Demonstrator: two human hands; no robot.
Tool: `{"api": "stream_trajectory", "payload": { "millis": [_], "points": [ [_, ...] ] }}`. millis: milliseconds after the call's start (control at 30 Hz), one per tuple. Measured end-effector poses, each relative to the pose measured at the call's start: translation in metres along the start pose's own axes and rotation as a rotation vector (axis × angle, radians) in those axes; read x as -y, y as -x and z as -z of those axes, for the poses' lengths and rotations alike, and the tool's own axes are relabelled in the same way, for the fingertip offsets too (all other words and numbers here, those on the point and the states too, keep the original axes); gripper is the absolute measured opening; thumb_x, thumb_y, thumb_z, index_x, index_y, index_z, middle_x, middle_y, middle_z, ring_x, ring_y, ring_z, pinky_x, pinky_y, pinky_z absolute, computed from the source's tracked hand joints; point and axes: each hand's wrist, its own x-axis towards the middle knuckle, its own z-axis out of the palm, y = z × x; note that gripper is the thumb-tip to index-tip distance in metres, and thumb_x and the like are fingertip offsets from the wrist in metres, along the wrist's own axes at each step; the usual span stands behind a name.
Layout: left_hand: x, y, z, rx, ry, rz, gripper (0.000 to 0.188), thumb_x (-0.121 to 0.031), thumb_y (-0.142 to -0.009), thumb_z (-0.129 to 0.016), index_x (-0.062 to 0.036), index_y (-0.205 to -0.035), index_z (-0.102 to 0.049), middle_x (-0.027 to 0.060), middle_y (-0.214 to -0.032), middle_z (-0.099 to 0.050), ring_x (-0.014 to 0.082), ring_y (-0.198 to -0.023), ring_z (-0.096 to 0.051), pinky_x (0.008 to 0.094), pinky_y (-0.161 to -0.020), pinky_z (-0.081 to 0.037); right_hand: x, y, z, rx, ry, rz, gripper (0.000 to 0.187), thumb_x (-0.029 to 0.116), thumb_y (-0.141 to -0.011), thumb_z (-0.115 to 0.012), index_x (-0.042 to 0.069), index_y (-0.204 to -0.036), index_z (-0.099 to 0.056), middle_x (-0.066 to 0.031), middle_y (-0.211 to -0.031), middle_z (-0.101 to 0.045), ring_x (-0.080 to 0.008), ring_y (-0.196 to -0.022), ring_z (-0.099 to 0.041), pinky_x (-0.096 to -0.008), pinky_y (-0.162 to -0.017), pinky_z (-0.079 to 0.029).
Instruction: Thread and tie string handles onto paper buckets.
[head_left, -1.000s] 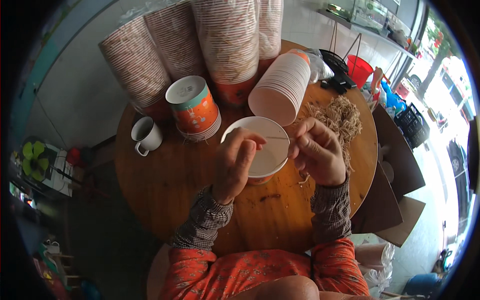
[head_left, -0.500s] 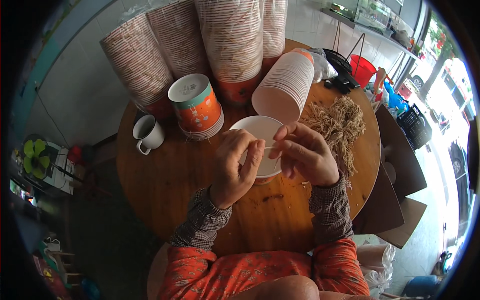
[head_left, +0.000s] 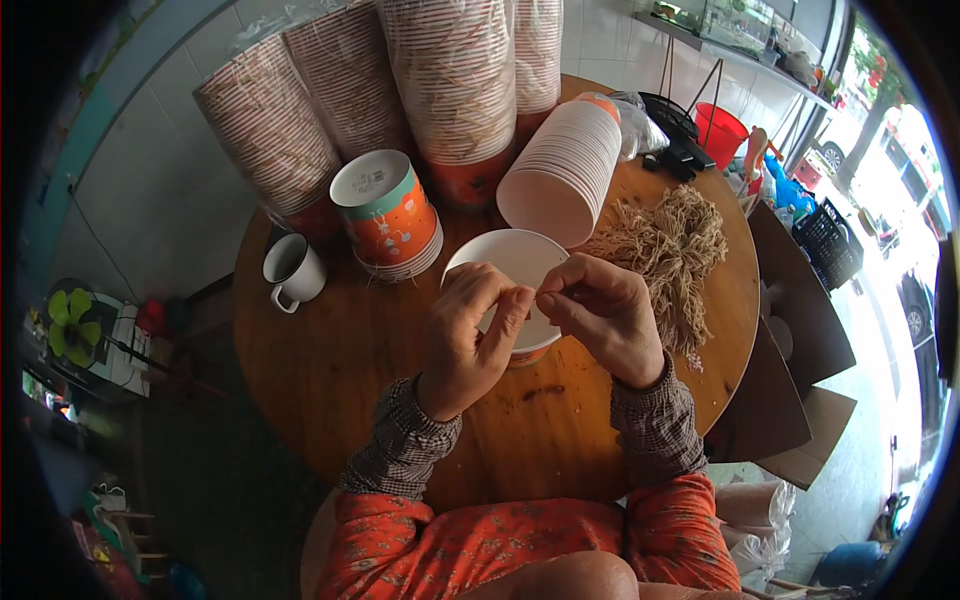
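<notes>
A white paper bowl (head_left: 510, 262) with an orange band at its base stands upright on the round wooden surface (head_left: 330, 370), open side up, right under my fingertips.

**Hands meet over a paper bowl**

Left hand (head_left: 470, 335) and right hand (head_left: 605, 315) pinch together above a white paper bowl (head_left: 510, 262) on the round wooden table (head_left: 340, 370). Beige strings (head_left: 670, 245) lie just right; a white mug (head_left: 293, 270) stands left.
</notes>
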Motion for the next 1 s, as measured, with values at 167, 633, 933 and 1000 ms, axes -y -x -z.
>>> {"api": "stream_trajectory", "payload": {
  "millis": [167,633,933,1000],
  "points": [
    [-0.001,0.000,-0.002,-0.010,0.026,0.030,0.012,-0.009,-0.090,-0.061,-0.0028,-0.082,-0.055,0.0088,-0.075,-0.057,0.0274,-0.076,-0.057,0.0376,-0.074,-0.044,-0.001,0.000,0.001,-0.010,-0.009,-0.026,0.007,0.003,-0.088,-0.067,0.001,-0.093,-0.064,0.0026,-0.085,-0.062,-0.0031,-0.076,-0.055,-0.0203,-0.069,-0.048],
    [0.003,0.001,-0.004,-0.018,-0.026,-0.045,0.009,-0.002,-0.086,-0.063,-0.0030,-0.091,-0.055,0.0095,-0.087,-0.059,0.0280,-0.085,-0.057,0.0383,-0.081,-0.045,-0.005,-0.003,0.003,-0.064,0.095,0.010,0.010,0.003,-0.087,-0.069,-0.001,-0.094,-0.064,0.0010,-0.086,-0.064,-0.0038,-0.075,-0.056,-0.0213,-0.068,-0.049],
    [-0.006,0.005,-0.019,-0.091,-0.124,-0.112,0.016,-0.004,-0.084,-0.066,-0.0027,-0.095,-0.054,0.0107,-0.087,-0.056,0.0268,-0.079,-0.056,0.0357,-0.071,-0.047,-0.013,-0.013,0.017,-0.068,-0.080,-0.026,0.004,0.004,-0.092,-0.061,0.000,-0.093,-0.059,-0.0020,-0.080,-0.061,-0.0062,-0.069,-0.057,-0.0198,-0.061,-0.047],
    [-0.009,0.019,-0.035,0.146,-0.126,-0.108,0.023,-0.008,-0.082,-0.070,-0.0015,-0.097,-0.054,0.0127,-0.090,-0.056,0.0281,-0.079,-0.058,0.0365,-0.069,-0.048,-0.025,-0.022,0.027,-0.204,-0.090,0.097,0.008,0.008,-0.096,-0.056,0.001,-0.099,-0.055,-0.0058,-0.082,-0.063,-0.0102,-0.069,-0.060,-0.0227,-0.062,-0.049]
  ]
}}
